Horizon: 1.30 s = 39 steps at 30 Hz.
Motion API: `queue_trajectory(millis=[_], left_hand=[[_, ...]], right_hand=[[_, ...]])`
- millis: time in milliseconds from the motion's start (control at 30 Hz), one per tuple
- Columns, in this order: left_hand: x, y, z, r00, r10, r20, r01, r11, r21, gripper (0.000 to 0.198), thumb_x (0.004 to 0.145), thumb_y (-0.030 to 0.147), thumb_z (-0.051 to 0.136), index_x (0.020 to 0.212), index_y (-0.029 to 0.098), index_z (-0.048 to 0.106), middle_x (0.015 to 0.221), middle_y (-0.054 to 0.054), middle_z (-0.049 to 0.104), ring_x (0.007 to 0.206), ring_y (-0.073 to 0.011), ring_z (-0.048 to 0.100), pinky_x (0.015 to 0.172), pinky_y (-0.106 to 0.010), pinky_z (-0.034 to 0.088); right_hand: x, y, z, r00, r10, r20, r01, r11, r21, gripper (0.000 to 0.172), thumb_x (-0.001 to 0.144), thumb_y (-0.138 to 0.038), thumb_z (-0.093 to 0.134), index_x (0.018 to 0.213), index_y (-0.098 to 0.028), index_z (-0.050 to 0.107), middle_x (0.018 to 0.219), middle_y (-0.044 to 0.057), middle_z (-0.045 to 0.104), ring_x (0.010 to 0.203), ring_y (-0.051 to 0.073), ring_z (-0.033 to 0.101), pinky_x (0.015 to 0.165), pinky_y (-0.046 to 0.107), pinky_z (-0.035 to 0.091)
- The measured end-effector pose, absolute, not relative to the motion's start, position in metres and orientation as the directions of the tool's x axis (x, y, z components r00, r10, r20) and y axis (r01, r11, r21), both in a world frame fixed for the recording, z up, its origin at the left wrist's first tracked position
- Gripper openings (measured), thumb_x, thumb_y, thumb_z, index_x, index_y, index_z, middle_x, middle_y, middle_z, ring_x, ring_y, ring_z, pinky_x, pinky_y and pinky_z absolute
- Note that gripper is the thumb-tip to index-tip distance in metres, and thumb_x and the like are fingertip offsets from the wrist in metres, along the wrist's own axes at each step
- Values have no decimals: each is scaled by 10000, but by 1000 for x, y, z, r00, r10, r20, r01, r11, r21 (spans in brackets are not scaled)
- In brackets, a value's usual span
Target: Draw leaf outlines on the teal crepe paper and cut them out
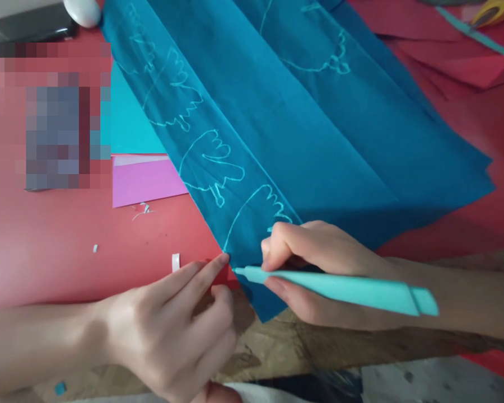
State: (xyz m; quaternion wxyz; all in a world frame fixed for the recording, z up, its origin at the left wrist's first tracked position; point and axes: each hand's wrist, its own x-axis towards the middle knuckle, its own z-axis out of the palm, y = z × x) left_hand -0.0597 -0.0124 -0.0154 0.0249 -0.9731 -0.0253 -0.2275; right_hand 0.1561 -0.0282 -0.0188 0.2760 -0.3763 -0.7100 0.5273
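A folded blue sheet (285,140), of paper or thin cloth, lies slantwise with light turquoise bird-like outlines along its left strip. My right hand (315,268) is closed around a turquoise pen (340,288). The pen's tip touches the sheet's left edge near its lower corner, just below the line of the lowest outline. My left hand (180,330) holds the same edge down with one outstretched fingertip, slightly above the pen tip; its other fingers are curled, their tips partly hidden. The right hand covers part of the lowest outline.
Turquoise paper (134,120) and pink paper (147,180) stick out from under the sheet. White scraps (175,262) lie on the red table surface (67,263). Red papers (449,61) and a yellow-handled tool (493,12) are at upper right. A white rounded object (84,11) sits upper left; one area is pixelated.
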Motion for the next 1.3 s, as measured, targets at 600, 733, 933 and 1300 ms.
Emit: queue_trajectory(millis=[600, 733, 933, 1300], left_hand=[[-59, -12, -16, 897, 40, 441, 74, -996, -60, 446, 944, 312, 221, 674, 160, 542, 646, -16, 614, 725, -209, 691, 701, -322, 543], [-60, -12, -17, 900, 37, 434, 71, -995, -64, 446, 946, 318, 216, 674, 151, 528, 635, -24, 606, 742, -241, 695, 706, -336, 535], [-63, -9, -15, 923, -23, 383, 20, -994, -110, 350, 893, 332, 301, 730, 150, 551, 722, -30, 605, 809, -243, 688, 768, -345, 543], [-64, -10, -16, 923, 6, 385, 45, -995, -93, 401, 923, 387, 284, 754, 152, 561, 760, -36, 611, 859, -254, 676, 801, -355, 534]], right_hand=[[161, -31, -19, -532, 843, 85, 234, 242, -942, 190, 735, -98, 435, 657, -219, 310, 503, -86, 346, 427, 59, 326, 405, 216, 251], [165, -35, -18, -466, 873, 145, 149, 239, -960, 183, 694, -56, 413, 637, -212, 337, 493, -80, 368, 412, 56, 316, 388, 209, 251], [174, -33, -19, -230, 972, 43, 113, 71, -991, 198, 777, -99, 475, 664, -221, 368, 518, -75, 379, 445, 71, 332, 395, 208, 270], [165, -35, -16, -511, 857, 68, 202, 197, -959, 225, 724, -61, 443, 659, -222, 301, 521, -86, 392, 441, 61, 346, 419, 220, 263]])
